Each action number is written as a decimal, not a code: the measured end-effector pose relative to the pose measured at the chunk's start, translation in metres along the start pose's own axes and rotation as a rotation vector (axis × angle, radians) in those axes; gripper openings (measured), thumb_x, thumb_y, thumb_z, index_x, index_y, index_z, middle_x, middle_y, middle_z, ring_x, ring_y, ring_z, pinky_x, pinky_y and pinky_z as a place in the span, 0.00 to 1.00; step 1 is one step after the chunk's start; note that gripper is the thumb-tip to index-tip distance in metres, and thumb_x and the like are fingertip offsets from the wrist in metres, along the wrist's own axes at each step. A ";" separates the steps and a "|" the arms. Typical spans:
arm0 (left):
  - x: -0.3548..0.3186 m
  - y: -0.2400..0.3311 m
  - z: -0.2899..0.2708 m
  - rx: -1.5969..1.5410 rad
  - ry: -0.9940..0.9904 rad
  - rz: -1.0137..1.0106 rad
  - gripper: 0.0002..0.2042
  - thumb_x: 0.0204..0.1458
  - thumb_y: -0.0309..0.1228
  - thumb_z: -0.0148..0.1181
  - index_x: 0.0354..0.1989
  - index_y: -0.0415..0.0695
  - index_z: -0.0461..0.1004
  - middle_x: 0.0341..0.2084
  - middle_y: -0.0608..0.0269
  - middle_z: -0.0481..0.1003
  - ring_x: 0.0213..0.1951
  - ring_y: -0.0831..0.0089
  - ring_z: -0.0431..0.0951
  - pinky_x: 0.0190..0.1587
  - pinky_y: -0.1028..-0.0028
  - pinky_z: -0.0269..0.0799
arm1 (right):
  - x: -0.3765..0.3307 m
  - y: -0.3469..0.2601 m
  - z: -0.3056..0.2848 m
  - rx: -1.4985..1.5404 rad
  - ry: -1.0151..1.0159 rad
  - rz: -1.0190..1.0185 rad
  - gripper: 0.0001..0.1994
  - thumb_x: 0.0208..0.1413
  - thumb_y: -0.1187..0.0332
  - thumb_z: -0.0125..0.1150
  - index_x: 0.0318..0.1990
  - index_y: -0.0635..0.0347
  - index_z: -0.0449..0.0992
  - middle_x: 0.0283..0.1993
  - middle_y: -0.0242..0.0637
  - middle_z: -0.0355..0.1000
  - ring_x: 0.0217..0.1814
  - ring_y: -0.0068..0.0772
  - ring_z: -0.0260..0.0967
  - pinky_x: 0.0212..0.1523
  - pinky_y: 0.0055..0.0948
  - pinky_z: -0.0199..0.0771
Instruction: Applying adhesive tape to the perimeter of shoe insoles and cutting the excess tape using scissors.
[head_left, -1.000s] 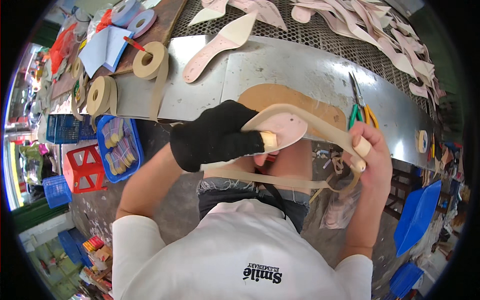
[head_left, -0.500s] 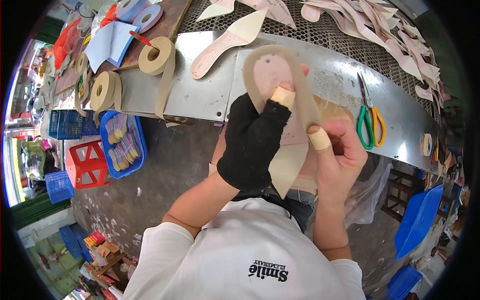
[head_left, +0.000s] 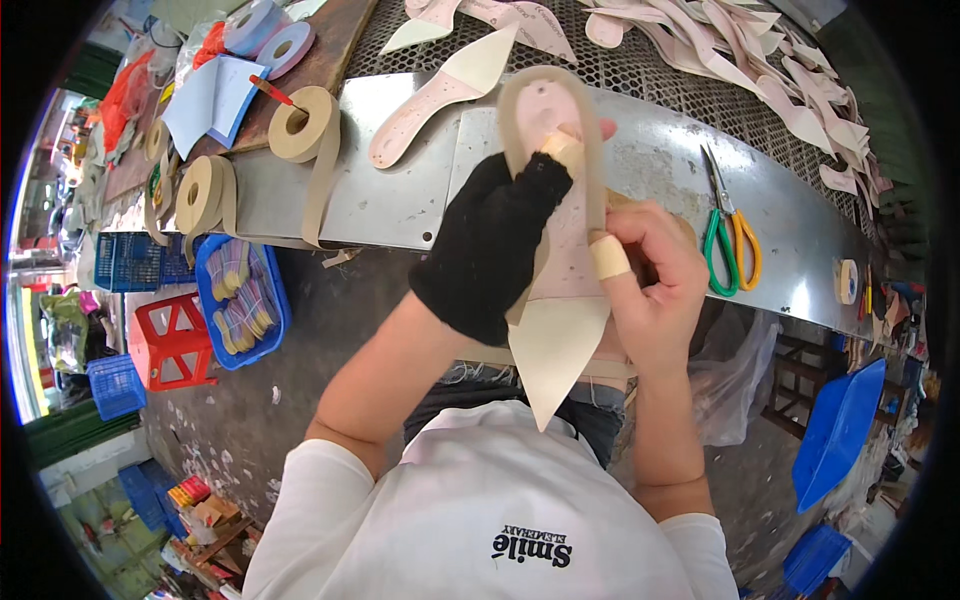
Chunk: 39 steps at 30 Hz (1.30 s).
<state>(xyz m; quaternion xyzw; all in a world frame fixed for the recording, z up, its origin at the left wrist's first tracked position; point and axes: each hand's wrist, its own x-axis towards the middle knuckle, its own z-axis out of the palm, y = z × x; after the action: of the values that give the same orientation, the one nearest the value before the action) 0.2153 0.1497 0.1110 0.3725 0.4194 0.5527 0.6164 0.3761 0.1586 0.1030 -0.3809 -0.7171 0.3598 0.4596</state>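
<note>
A pale pink shoe insole with a pointed cream end is held up in front of me, its rounded heel away from me. My left hand, in a black fingerless glove with tape round the thumb, grips it from the left, thumb on its face. A beige strip follows the rim round the heel. On the right edge my right hand pinches the strip against the insole, its taped thumb on the near side. The fingers behind the insole are mostly hidden.
Scissors with green and orange handles lie on the metal bench. Tape rolls stand at the left. One insole lies beyond my hands, and a heap of them covers the mesh at the far right.
The strip that stood away from the right edge now lies along it. My right hand has moved left against the insole, which is turned more upright, its pointed end nearer me.
</note>
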 end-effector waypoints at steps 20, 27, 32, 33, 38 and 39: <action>0.003 -0.024 -0.023 -0.267 -0.229 -0.215 0.22 0.58 0.44 0.53 0.54 0.40 0.67 0.46 0.57 0.72 0.46 0.69 0.75 0.48 0.69 0.73 | -0.002 0.000 -0.003 0.703 -0.052 0.371 0.09 0.49 0.81 0.57 0.39 0.64 0.74 0.44 0.33 0.68 0.36 0.17 0.67 0.39 0.18 0.66; -0.005 -0.011 -0.013 -0.231 -0.079 -0.174 0.19 0.58 0.45 0.51 0.47 0.40 0.70 0.39 0.58 0.75 0.39 0.72 0.77 0.41 0.72 0.75 | -0.026 0.023 -0.003 0.532 -0.016 0.437 0.05 0.55 0.77 0.58 0.40 0.65 0.73 0.32 0.27 0.71 0.27 0.14 0.67 0.25 0.13 0.66; -0.010 -0.012 -0.004 -0.076 0.090 -0.033 0.17 0.59 0.42 0.51 0.44 0.40 0.72 0.29 0.64 0.76 0.30 0.77 0.76 0.34 0.76 0.74 | -0.032 0.028 0.005 0.526 0.028 0.319 0.07 0.57 0.77 0.56 0.42 0.66 0.74 0.35 0.30 0.73 0.28 0.14 0.69 0.24 0.13 0.67; -0.009 -0.015 -0.002 -0.038 0.130 0.016 0.16 0.59 0.41 0.51 0.43 0.40 0.72 0.27 0.65 0.76 0.30 0.77 0.76 0.34 0.77 0.74 | -0.030 0.028 0.003 0.524 0.031 0.320 0.07 0.57 0.77 0.56 0.42 0.66 0.74 0.35 0.30 0.73 0.28 0.14 0.69 0.24 0.13 0.67; -0.007 -0.019 -0.016 0.003 0.035 -0.122 0.18 0.59 0.43 0.51 0.45 0.39 0.70 0.34 0.58 0.77 0.32 0.74 0.78 0.36 0.75 0.75 | -0.017 0.029 -0.029 0.461 -0.250 0.271 0.11 0.56 0.75 0.56 0.46 0.66 0.73 0.43 0.34 0.73 0.40 0.22 0.72 0.40 0.23 0.73; -0.008 -0.025 -0.021 -0.303 -0.101 -0.214 0.20 0.59 0.45 0.51 0.47 0.39 0.68 0.39 0.53 0.75 0.34 0.70 0.79 0.39 0.73 0.76 | -0.013 0.039 -0.044 0.324 -0.164 0.316 0.13 0.55 0.72 0.57 0.48 0.64 0.73 0.43 0.35 0.73 0.46 0.25 0.71 0.47 0.25 0.70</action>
<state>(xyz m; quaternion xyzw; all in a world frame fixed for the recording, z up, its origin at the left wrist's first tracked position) 0.2044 0.1385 0.0805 0.2560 0.3374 0.5213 0.7409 0.4293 0.1718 0.0778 -0.3793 -0.6163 0.5674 0.3929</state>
